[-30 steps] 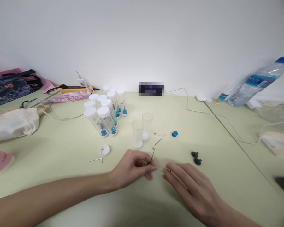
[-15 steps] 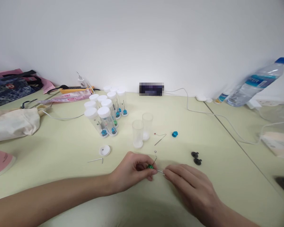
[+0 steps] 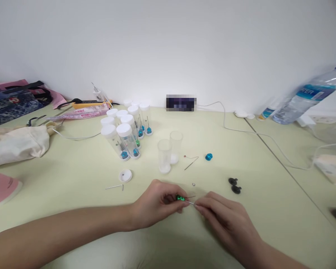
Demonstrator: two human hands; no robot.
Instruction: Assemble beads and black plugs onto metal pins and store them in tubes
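Observation:
Pinched between the thumb and fingers of my left hand [image 3: 164, 200] is a small shiny green part [image 3: 180, 198], with a thin wire [image 3: 190, 197] jutting from it to the right. My right hand [image 3: 226, 216] grips a thin metal rod [image 3: 190, 203], whose tip meets the green part at my left fingertips; its other end is hidden in my fingers. Just beyond the hands lies a tiny clear bead-like piece [image 3: 193, 184]. Farther up are a bent wire with a red tip [image 3: 191, 163] and a blue part [image 3: 208, 157] of similar kind.
Two uncapped clear tubes [image 3: 164, 157] stand ahead; several white-capped tubes [image 3: 127, 142] holding blue or green parts cluster left of them. A white cap [image 3: 125, 175] and a hex key [image 3: 114, 186] lie nearer. Black parts [image 3: 234, 185] are right; a water bottle [image 3: 310, 97] leans against the wall.
The green part has turned in my left hand, so its wire, tilted upward before, now points right. My right hand stays at the rod, fingers slightly shifted. The view has shifted a little.

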